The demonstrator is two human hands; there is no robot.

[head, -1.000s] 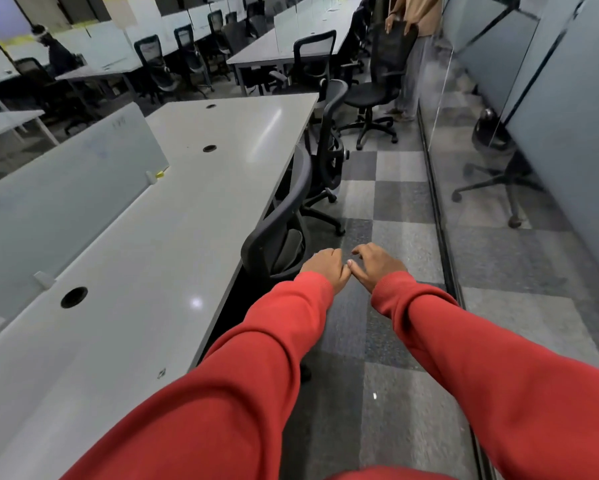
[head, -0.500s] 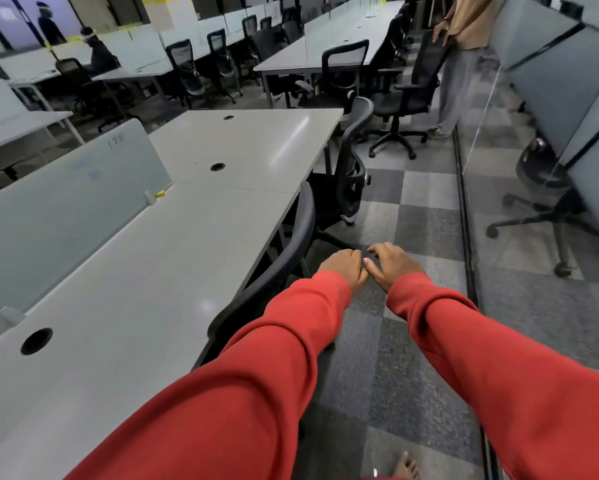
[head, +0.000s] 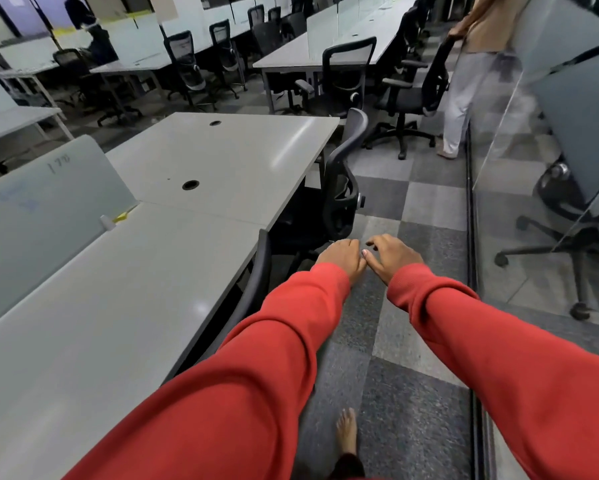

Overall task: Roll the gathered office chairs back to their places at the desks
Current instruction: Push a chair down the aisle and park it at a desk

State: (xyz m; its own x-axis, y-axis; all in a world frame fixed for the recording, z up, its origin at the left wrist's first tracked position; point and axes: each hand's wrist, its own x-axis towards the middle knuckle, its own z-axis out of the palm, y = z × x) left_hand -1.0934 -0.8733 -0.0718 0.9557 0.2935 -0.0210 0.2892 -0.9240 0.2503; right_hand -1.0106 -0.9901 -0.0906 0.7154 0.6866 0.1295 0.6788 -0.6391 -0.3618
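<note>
Two black office chairs stand pushed in along the right edge of the grey desk [head: 118, 306]. The near chair [head: 258, 282] shows only its curved back, beside my left sleeve. The farther chair [head: 339, 188] has its mesh back upright against the desk edge. My left hand [head: 341, 259] and my right hand [head: 393, 258] hover side by side over the carpet, thumbs nearly touching, fingers loosely bent. Neither hand holds or touches a chair.
A person at the far right holds the back of another black chair [head: 433, 74] in the aisle. A glass partition [head: 519, 161] runs along the right, with a chair [head: 568, 216] behind it. More desks and chairs fill the back. My bare foot [head: 347, 431] is on the checkered carpet.
The view has drawn back along the aisle, so the near chair now sits lower, beside my left arm. My hands stay together and empty. My foot has come into view.
</note>
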